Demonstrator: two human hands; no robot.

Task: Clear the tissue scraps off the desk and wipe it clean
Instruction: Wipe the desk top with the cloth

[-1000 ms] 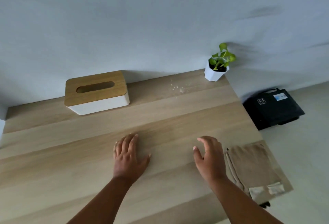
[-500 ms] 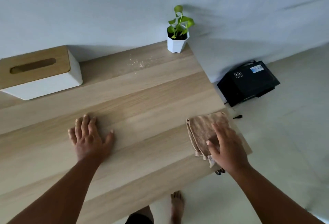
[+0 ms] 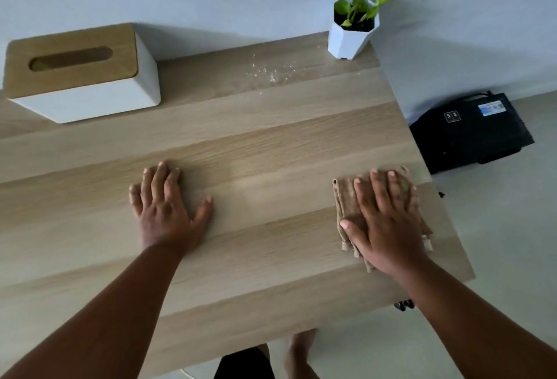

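Pale wood-grain planks make up the tabletop (image 3: 271,137), which is pushed against a plain light wall. At its far left stands a white tissue box (image 3: 87,77) with a wooden lid and an oval slot. At the far right corner sits a white faceted pot holding a small green plant (image 3: 354,35). Between the two, close to the far edge and nearer the pot, lies a scatter of tiny white tissue scraps (image 3: 268,71). The person's left hand (image 3: 168,212) lies palm-down on bare wood near the middle of the tabletop, its fingers (image 3: 161,176) stretched out flat and slightly apart, holding nothing. The right hand (image 3: 385,222) presses flat on a folded tan cloth (image 3: 346,197) near the right edge of the tabletop, its fingers (image 3: 376,188) spread over the fabric rather than curled around it. The cloth's folded layers show at its left side and beneath the palm. Scraps and cloth are well apart. On the light floor beyond the right edge rests a black box-shaped device (image 3: 470,131) with a small label. Below the near edge a bare foot (image 3: 301,354) shows on the floor.
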